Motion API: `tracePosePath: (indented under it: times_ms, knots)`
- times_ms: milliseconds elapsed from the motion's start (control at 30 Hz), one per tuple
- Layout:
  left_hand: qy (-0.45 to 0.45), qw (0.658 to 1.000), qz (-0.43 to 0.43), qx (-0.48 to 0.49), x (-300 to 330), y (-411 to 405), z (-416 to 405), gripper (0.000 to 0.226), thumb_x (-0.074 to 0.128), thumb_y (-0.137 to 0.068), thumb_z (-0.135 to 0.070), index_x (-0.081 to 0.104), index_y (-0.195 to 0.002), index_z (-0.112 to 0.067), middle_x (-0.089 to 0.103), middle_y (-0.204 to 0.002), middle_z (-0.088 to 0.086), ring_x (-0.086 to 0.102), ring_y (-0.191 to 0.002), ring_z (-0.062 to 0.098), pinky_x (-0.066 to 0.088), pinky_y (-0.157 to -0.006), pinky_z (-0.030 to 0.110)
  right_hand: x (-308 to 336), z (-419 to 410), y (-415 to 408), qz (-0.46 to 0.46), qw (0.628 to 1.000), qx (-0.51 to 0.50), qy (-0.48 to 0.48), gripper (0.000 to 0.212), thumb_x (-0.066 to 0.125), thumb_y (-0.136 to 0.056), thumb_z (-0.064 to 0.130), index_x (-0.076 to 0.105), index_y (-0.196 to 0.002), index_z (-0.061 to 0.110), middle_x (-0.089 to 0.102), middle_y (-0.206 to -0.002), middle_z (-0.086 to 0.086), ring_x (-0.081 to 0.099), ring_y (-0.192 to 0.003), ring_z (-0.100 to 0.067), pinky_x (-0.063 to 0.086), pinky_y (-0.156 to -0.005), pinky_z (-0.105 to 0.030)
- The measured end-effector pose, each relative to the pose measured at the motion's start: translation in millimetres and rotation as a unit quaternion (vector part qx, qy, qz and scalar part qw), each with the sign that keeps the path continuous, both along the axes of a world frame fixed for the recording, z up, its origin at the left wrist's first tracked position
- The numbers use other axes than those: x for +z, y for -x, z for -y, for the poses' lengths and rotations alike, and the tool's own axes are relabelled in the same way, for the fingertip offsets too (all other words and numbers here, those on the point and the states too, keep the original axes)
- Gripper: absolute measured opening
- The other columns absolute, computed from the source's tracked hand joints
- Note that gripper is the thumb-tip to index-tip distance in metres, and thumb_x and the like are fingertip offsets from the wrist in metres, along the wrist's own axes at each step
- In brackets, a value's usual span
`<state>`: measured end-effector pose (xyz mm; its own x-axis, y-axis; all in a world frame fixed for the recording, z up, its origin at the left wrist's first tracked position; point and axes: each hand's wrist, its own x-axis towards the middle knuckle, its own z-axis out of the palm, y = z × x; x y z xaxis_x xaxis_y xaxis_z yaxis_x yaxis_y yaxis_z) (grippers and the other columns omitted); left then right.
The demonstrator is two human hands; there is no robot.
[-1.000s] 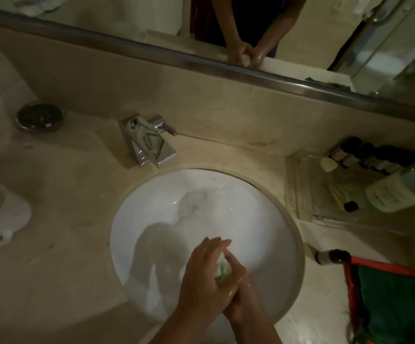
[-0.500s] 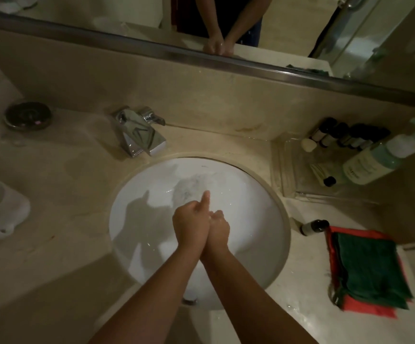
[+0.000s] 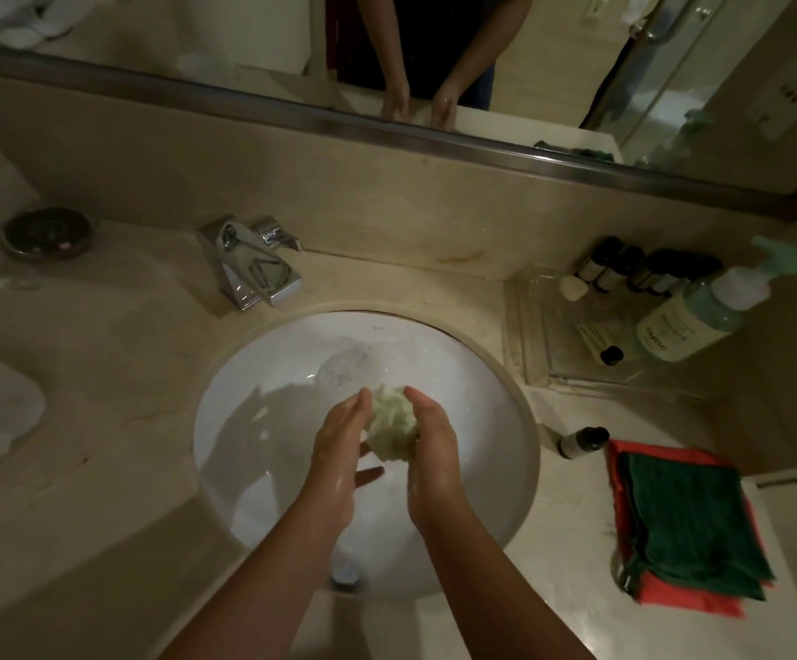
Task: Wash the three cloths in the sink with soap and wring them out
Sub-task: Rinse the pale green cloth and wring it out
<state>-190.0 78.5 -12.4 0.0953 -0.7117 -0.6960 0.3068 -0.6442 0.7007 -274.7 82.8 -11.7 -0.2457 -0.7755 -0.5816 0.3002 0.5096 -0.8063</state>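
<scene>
**Suds stage: first cloth balled up over the basin**

Hands are both over the middle of the round white ceramic sink (image 3: 253,421). The left hand (image 3: 339,450) and right hand (image 3: 432,450) are half-curled, palms facing each other, pressing a pale green wadded cloth (image 3: 392,431) between them. Neither is closed into a full fist; the fingers cup around the bundle, so it's held by squeeze, not pinch. Both hands look wet.

The other two, a folded dark green cloth (image 3: 691,521) lying on a folded red-orange cloth (image 3: 672,600), sit on the counter by its front right corner, just right of the sink rim. They look dry to me, so I'd say this is early in the job.

For doing this bit well, my guess: keep the ball low over the bowl so drips land inside, roll it between the palms rather than just clamping, and open it out now and then so soap reaches the inner folds. The mint green pump soap bottle (image 3: 691,321) is at the back right, next to a clear tray (image 3: 529,335). The chrome tap (image 3: 256,269) sits at the back left of the basin, and I can't see water running.
</scene>
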Motion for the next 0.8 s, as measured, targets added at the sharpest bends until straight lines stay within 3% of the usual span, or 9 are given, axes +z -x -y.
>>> tracePosePath:
  times_ms: [133,267,367,467,533,600,667,733,800]
  knots:
    - [0.056,0.996,-0.055,0.037,6,-5,-6,0.036,0.064,-0.09,-0.019,0.056,-0.124,-0.028,0.064,-0.118,0.008,0.064,-0.106,0.031,0.058,-0.078,0.044,14,-12,12,0.033,0.994,0.029,0.098,0.027,0.052,-0.095,0.003,0.064,-0.113,0.019,0.067,-0.114,-0.004,0.063,-0.107,-0.019,0.054,-0.082,-0.027]
    - [0.098,0.993,-0.069,0.0,20,-10,-8,0.047,0.069,-0.082,0.0,0.058,-0.12,-0.025,0.068,-0.113,0.005,0.067,-0.1,0.026,0.057,-0.081,0.045,31,-18,24,-0.064,0.991,0.092,0.071,0.016,0.056,-0.096,0.027,0.062,-0.109,0.019,0.067,-0.107,-0.002,0.065,-0.1,-0.02,0.054,-0.075,-0.027]
    - [0.133,0.99,-0.008,-0.052,32,-10,-11,0.037,0.079,-0.076,-0.012,0.062,-0.108,-0.017,0.073,-0.099,0.004,0.071,-0.087,0.019,0.057,-0.07,0.034,43,-23,30,-0.116,0.979,0.156,0.066,0.033,0.051,-0.095,0.045,0.063,-0.1,0.015,0.067,-0.093,0.0,0.062,-0.083,-0.012,0.049,-0.07,-0.025]
    - [0.134,0.985,0.051,-0.091,39,-5,-12,0.033,0.081,-0.075,-0.03,0.061,-0.098,-0.017,0.072,-0.087,0.003,0.071,-0.076,0.017,0.053,-0.059,0.028,60,-23,36,-0.159,0.964,0.192,0.098,0.026,0.055,-0.094,0.04,0.067,-0.088,0.017,0.068,-0.076,0.005,0.06,-0.068,-0.006,0.045,-0.057,-0.015]
    - [0.12,0.985,0.062,-0.109,40,-4,-13,0.036,0.075,-0.078,-0.044,0.062,-0.1,-0.019,0.072,-0.093,0.006,0.071,-0.081,0.02,0.054,-0.062,0.03,66,-18,40,-0.187,0.956,0.201,0.102,0.032,0.054,-0.096,0.034,0.07,-0.087,0.009,0.068,-0.072,0.0,0.06,-0.063,-0.006,0.045,-0.054,-0.015]
    - [0.108,0.988,0.027,-0.109,42,-5,-16,0.055,0.071,-0.074,-0.062,0.064,-0.105,-0.018,0.073,-0.099,0.01,0.071,-0.09,0.026,0.058,-0.074,0.038,70,-14,45,-0.202,0.959,0.182,0.084,0.033,0.052,-0.098,0.03,0.07,-0.083,0.008,0.068,-0.071,0.0,0.06,-0.062,-0.007,0.046,-0.054,-0.016]
    - [0.114,0.987,0.006,-0.112,42,-10,-18,0.061,0.072,-0.066,-0.062,0.064,-0.101,-0.012,0.073,-0.099,0.012,0.071,-0.092,0.029,0.056,-0.085,0.044,75,-10,47,-0.21,0.963,0.159,0.06,0.033,0.049,-0.1,0.029,0.068,-0.082,0.01,0.066,-0.071,-0.001,0.06,-0.061,-0.01,0.046,-0.054,-0.019]
    - [0.127,0.984,-0.008,-0.126,41,-15,-21,0.048,0.073,-0.066,-0.051,0.062,-0.088,-0.011,0.072,-0.094,0.016,0.07,-0.085,0.028,0.054,-0.079,0.04,78,-6,48,-0.189,0.971,0.14,0.032,0.035,0.045,-0.102,0.029,0.066,-0.085,0.007,0.064,-0.068,-0.005,0.059,-0.054,-0.011,0.047,-0.052,-0.021]
    - [0.133,0.978,-0.043,-0.154,40,-19,-26,0.039,0.075,-0.066,-0.046,0.059,-0.082,-0.014,0.07,-0.087,0.013,0.067,-0.078,0.024,0.052,-0.069,0.032,83,-3,47,-0.097,0.99,0.107,0.002,0.036,0.043,-0.103,0.03,0.062,-0.086,0.004,0.064,-0.067,-0.009,0.06,-0.053,-0.015,0.05,-0.054,-0.026]
